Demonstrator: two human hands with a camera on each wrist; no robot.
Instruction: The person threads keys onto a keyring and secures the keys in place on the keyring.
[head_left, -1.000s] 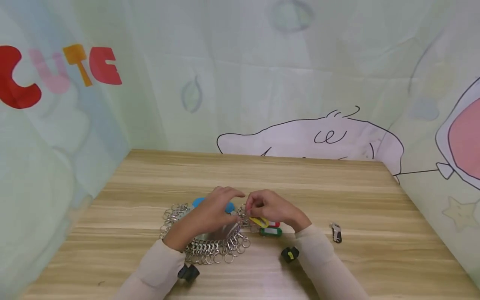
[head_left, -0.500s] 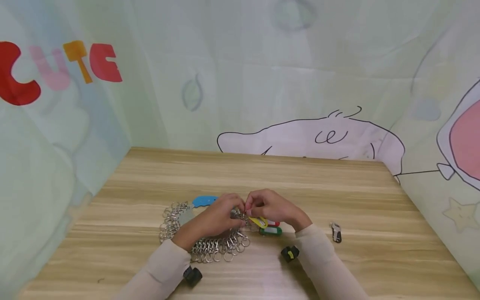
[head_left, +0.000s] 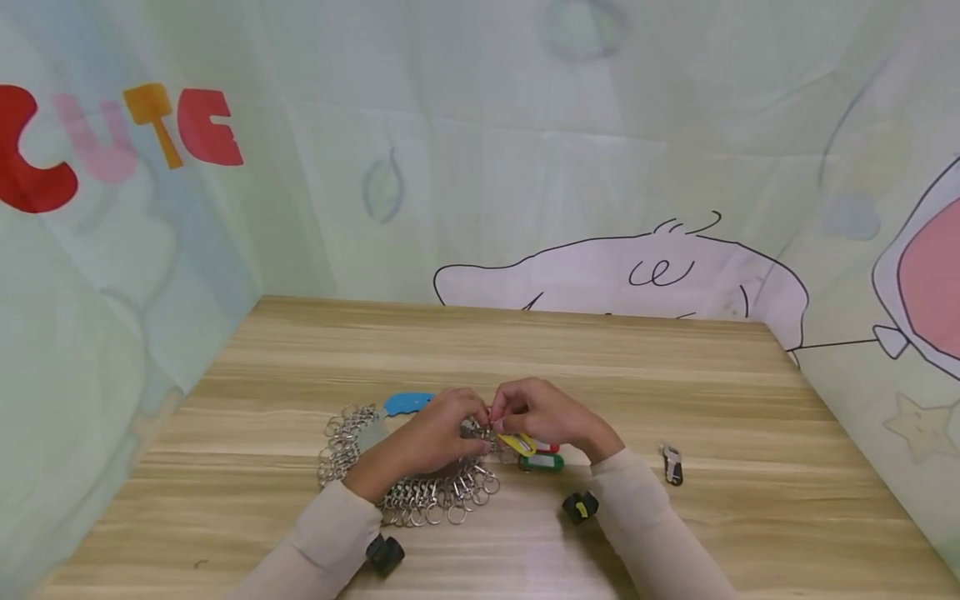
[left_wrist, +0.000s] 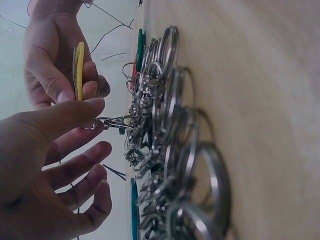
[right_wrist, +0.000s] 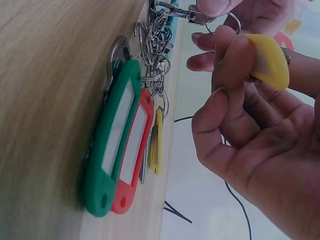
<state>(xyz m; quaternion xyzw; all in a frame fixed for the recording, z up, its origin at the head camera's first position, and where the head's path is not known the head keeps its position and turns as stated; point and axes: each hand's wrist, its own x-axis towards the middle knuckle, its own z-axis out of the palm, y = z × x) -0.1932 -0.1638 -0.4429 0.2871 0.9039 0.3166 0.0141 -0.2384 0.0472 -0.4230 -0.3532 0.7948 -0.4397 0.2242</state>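
My left hand (head_left: 446,429) pinches a split ring (right_wrist: 239,22) on the end of a silver swivel clasp (right_wrist: 192,15) between thumb and fingers. Facing it, my right hand (head_left: 543,412) holds a yellow key tag (right_wrist: 274,62) between thumb and index finger, right at that ring. The fingertips hide where tag and ring meet. Below the hands hang or lie a green key tag (right_wrist: 112,145), a red key tag (right_wrist: 134,150) and another yellow key tag (right_wrist: 156,142), beside a row of clasps with rings (left_wrist: 172,125).
Many clasps with rings (head_left: 423,504) fan out around a plate on the wooden table (head_left: 525,350), partly under my left forearm. A blue piece (head_left: 408,403) shows at its far side. A small black and silver key-like item (head_left: 672,465) lies to the right. Printed cloth walls (head_left: 487,167) enclose the table.
My left hand has come in from a wide-spread pose to pinch the ring beside the right hand, uncovering part of the blue piece. The right hand has stayed nearly in place.
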